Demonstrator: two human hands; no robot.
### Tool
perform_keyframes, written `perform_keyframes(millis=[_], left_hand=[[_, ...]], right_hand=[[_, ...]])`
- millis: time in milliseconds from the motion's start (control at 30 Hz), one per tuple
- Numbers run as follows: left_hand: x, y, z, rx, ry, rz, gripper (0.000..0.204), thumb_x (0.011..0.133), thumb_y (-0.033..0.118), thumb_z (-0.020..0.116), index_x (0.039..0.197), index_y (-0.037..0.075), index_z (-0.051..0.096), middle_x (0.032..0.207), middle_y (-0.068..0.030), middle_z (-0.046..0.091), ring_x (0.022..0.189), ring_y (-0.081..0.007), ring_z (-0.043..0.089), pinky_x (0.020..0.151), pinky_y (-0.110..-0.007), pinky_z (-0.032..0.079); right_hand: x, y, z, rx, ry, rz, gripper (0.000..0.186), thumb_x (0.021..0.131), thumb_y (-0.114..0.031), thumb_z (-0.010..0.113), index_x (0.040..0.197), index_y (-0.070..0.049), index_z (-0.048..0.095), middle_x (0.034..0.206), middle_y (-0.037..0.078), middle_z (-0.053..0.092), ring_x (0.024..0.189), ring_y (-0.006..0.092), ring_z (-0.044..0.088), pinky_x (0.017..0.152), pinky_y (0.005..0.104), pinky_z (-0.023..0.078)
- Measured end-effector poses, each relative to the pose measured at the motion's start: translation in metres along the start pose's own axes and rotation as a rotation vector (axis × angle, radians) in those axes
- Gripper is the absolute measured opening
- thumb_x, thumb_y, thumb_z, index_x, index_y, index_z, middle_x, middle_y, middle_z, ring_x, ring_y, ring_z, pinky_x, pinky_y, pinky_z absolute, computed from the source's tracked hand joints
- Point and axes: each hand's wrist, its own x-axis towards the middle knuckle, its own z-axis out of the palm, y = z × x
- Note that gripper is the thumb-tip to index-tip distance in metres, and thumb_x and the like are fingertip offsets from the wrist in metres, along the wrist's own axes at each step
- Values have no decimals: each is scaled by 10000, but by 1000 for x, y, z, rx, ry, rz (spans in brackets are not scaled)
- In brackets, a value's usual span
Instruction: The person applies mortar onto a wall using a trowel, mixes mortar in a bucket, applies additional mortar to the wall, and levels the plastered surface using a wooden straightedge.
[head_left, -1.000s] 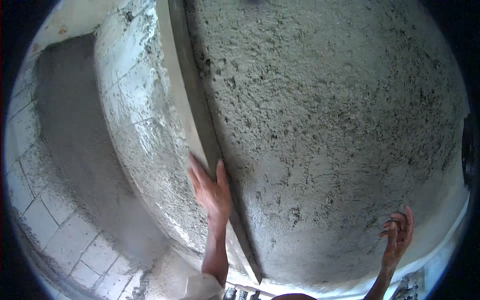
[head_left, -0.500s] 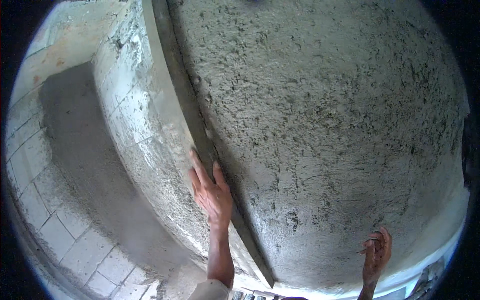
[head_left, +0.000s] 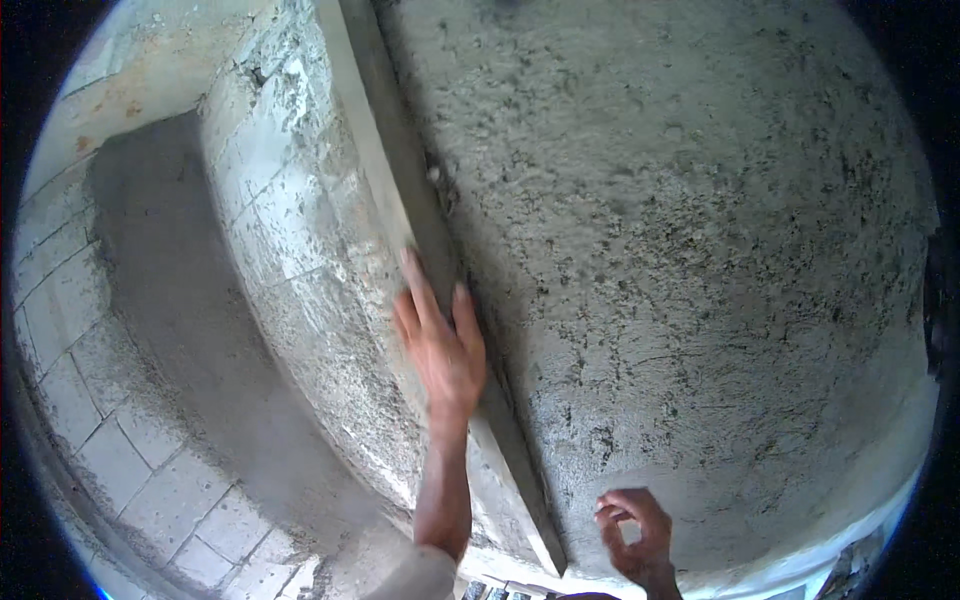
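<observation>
A long, straight, grey plasterer's board [head_left: 388, 165] lies slantwise along the left edge of a wet mortar surface [head_left: 640, 260]. My left hand [head_left: 447, 365] grips it around the middle, fingers over its left edge and the thumb on the right side. At the lower right, my right hand [head_left: 638, 535] is raised in front of the mortar. Its fingers curl toward the thumb in a ring; whether anything small sits between the fingertips cannot be made out. The mortar is smoother near the bottom and rough and pitted through the middle.
Left of the board runs a rough, whitish block face [head_left: 290, 225] with mortar smears. Beyond it is a dark grey strip [head_left: 190, 270], bordered by pale blocks [head_left: 175, 500] at the far left. Some dark clutter [head_left: 850, 570] shows at the lower right rim.
The board and my left hand have shifted a little to the right, and the hand sits slightly higher in view. My right hand has come left and down, its fingers curling into a ring.
</observation>
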Motion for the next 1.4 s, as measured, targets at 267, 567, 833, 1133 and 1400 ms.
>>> perform_keyframes(millis=[267,567,833,1133,1400], left_hand=[[10,16,3,-38,-4,-58,652,935,118,581,1508,51,276,971,-203,486,863,-334,499,799,-452,424],[162,34,18,185,121,35,652,935,205,577,1509,142,274,994,-214,513,930,-410,560,778,-498,471],[-11,45,15,40,-2,-49,680,946,189,580,1536,161,241,965,-183,492,833,-346,546,729,-465,474],[188,53,29,124,118,23,599,940,264,561,1478,162,318,1074,-258,545,916,-441,611,766,-511,512],[64,81,25,6,95,-43,582,934,253,581,1451,98,364,993,-232,515,934,-419,563,730,-525,481]], right_hand=[[-32,18,-35,-67,141,69,365,806,69,642,1150,-35,575,994,155,636,801,205,685,652,293,560],[4,-24,54,40,-166,-100,397,811,6,717,1184,-78,608,1038,121,665,846,164,685,644,287,580],[-97,15,26,-35,-54,242,294,889,-88,646,1182,-99,629,1122,103,656,749,155,652,583,273,509],[-65,2,-2,-110,-49,192,357,807,25,679,1147,-68,619,1014,123,656,820,185,678,600,267,546],[-57,-1,24,-82,-119,121,287,887,-102,660,1172,-80,629,1066,123,682,807,173,686,651,309,579]])
